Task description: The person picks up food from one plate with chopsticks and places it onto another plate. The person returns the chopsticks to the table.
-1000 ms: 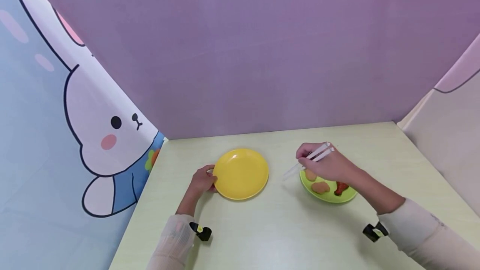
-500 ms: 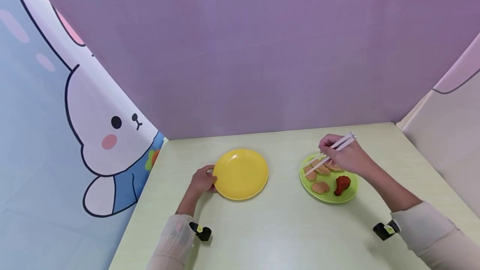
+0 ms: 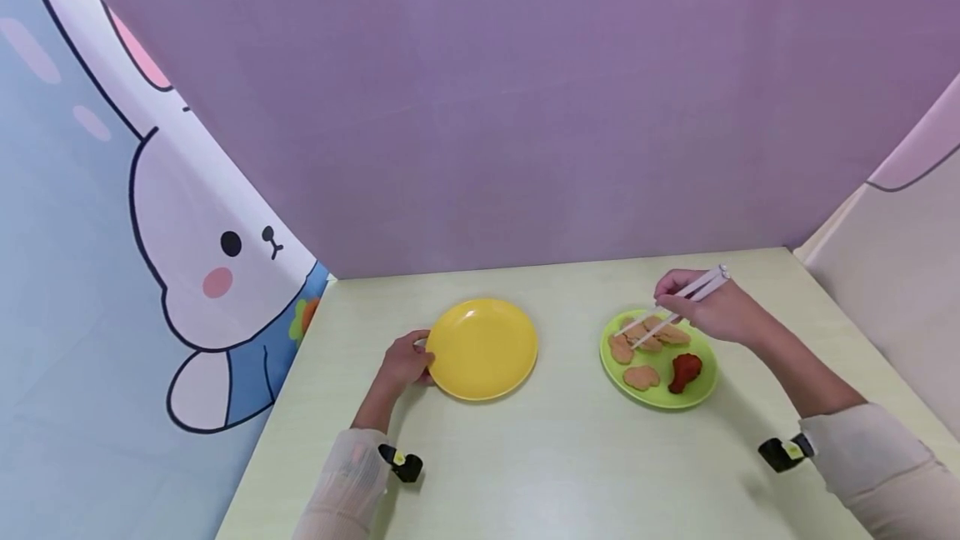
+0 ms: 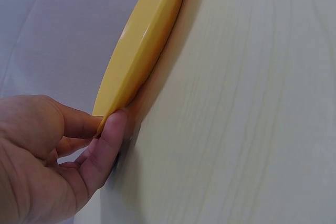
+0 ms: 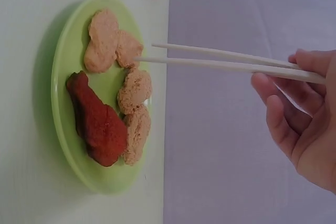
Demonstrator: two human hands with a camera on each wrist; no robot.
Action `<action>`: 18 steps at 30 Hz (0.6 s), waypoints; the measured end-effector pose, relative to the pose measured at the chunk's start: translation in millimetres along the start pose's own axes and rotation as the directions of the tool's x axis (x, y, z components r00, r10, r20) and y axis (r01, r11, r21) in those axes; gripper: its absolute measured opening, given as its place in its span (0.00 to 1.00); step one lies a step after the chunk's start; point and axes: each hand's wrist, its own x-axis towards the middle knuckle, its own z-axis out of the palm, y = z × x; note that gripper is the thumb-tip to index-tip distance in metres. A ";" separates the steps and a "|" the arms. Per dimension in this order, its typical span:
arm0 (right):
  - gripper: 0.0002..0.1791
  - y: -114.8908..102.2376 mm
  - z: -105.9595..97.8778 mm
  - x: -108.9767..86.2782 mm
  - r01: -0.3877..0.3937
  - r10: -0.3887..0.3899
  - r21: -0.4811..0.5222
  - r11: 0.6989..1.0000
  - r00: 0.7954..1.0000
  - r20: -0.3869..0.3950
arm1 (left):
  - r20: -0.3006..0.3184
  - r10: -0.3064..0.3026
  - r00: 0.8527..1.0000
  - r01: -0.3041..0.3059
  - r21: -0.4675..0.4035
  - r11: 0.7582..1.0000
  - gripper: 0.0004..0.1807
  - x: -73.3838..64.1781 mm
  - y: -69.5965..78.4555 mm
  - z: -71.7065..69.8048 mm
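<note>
A person's right hand [image 3: 711, 307] grips slender white chopsticks [image 5: 210, 64], tips parted, at the tan, lumpy nugget-shaped pieces [image 5: 135, 92] on a round lime-green plate [image 3: 660, 397]. The step appears to be lining up a pick; the next move likely calls for closing the tips around one piece. The pieces lie below and left of that hand, a red-brown drumstick [image 3: 684, 373] nearer the person. The left hand [image 3: 405, 360] pinches the round, glossy yellow plate [image 3: 483, 348] to its right.

Rabbit-print hangings [image 3: 195, 232] screen this tabletop booth [image 3: 540, 465].
</note>
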 end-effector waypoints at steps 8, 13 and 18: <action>0.05 0.2 5.6 2.7 0.134 -0.130 -0.084 0.987 0.990 0.053 | 0.006 -0.008 1.000 0.008 -0.017 1.000 0.29 -0.5 1.6 1.0; 0.09 0.4 10.0 4.5 0.184 -0.179 -0.100 0.978 0.982 0.065 | 0.008 -0.022 1.000 0.022 -0.012 1.000 0.30 -0.7 2.2 1.8; 0.09 1.5 14.5 6.5 0.208 -0.201 -0.119 0.971 0.977 0.067 | 0.002 -0.021 1.000 0.021 0.002 1.000 0.29 -1.2 2.1 0.6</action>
